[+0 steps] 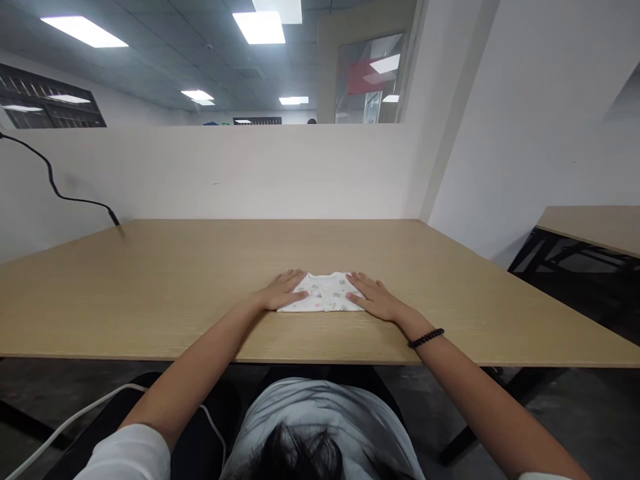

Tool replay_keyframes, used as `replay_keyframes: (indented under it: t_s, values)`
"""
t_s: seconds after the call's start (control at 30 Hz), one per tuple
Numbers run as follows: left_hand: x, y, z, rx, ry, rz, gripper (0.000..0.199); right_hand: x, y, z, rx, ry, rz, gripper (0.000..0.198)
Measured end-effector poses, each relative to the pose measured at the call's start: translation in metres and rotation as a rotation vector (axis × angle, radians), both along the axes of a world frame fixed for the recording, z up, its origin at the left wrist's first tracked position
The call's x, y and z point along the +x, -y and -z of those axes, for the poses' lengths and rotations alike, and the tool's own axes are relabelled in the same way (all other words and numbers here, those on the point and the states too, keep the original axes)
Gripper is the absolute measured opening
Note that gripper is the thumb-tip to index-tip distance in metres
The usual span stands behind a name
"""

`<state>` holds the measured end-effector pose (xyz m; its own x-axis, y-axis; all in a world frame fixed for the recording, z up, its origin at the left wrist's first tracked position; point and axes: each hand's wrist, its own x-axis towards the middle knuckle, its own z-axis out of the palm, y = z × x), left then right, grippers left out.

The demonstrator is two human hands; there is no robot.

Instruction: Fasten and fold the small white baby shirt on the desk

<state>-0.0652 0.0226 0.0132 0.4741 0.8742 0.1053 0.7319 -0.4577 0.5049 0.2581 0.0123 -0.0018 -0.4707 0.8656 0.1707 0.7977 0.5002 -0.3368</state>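
A small white garment [327, 293] with a scattered print lies folded flat on the wooden table [200, 260], its curved neckline toward the far side. Across its left end rests my left hand [285, 291], fingers stretched out and palm down. My right hand [374, 296] lies flat over the right end in the same way, with a dark beaded bracelet [427, 337] on that wrist. Both hands press on the cloth without gripping it. Parts of the garment's two ends are hidden under my fingers.
A low white partition [270, 170] stands along the table's far edge. At the far left, a black cable [75, 199] hangs down to the tabletop. Another table [595, 227] stands off to the right. A white cord [85, 420] runs near my lap.
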Motion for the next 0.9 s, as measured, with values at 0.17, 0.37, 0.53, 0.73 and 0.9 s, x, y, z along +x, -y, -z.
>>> replay_keyframes:
  t_s: [0.17, 0.37, 0.53, 0.73, 0.9]
  values:
    - [-0.003, -0.002, 0.003, -0.073, -0.168, 0.044, 0.079, -0.001, 0.002, 0.002, -0.106, 0.068, 0.054, 0.087]
    - [-0.018, -0.013, 0.008, -0.046, -0.221, -0.059, 0.072, -0.001, 0.002, 0.000, -0.160, 0.064, 0.168, 0.092]
    - [-0.032, -0.025, 0.019, 0.006, -0.166, -0.233, 0.062, -0.001, 0.002, 0.001, -0.179, 0.035, 0.203, 0.083]
    - [-0.033, -0.031, 0.022, 0.085, 0.045, -0.157, 0.046, 0.001, 0.005, 0.002, -0.168, 0.000, 0.179, 0.076]
    - [-0.032, -0.034, 0.023, 0.123, 0.232, -0.102, 0.036, 0.001, 0.007, 0.001, -0.141, -0.012, 0.175, 0.072]
